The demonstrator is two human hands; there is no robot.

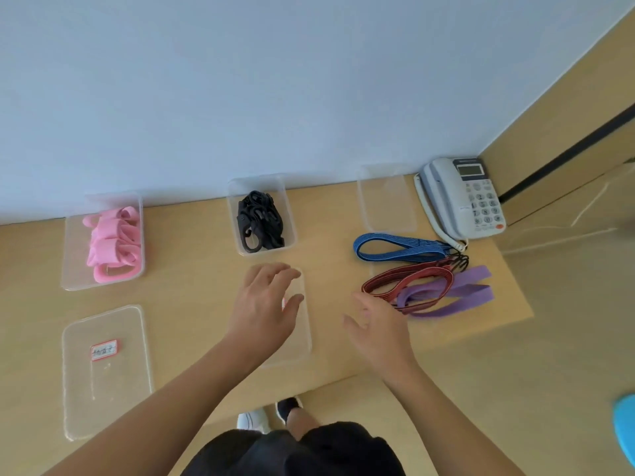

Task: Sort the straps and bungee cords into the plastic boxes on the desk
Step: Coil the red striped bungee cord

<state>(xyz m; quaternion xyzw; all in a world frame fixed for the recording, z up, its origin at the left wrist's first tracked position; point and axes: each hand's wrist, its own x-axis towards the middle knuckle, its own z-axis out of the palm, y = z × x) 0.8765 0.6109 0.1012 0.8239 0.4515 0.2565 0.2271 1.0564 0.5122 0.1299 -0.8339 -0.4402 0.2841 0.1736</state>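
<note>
Pink straps (pixel 113 243) fill a clear box (pixel 70 269) at the back left. Black straps with hooks (pixel 259 221) lie in a clear box (pixel 288 214) at the back middle. An empty clear box (pixel 386 197) stands at the back right. On the desk to the right lie a blue bungee cord (pixel 398 248), red bungee cords (pixel 409 280) and purple straps (pixel 470 293). My left hand (pixel 263 304) hovers open over a clear lid (pixel 302 338). My right hand (pixel 378 324) is open, fingers spread, just left of the red cords.
A second clear lid with a red-edged label (pixel 106 369) lies at the front left. A grey desk phone (pixel 464 197) sits in the back right corner beside a wooden panel. The desk's front edge runs near my feet (pixel 271 415).
</note>
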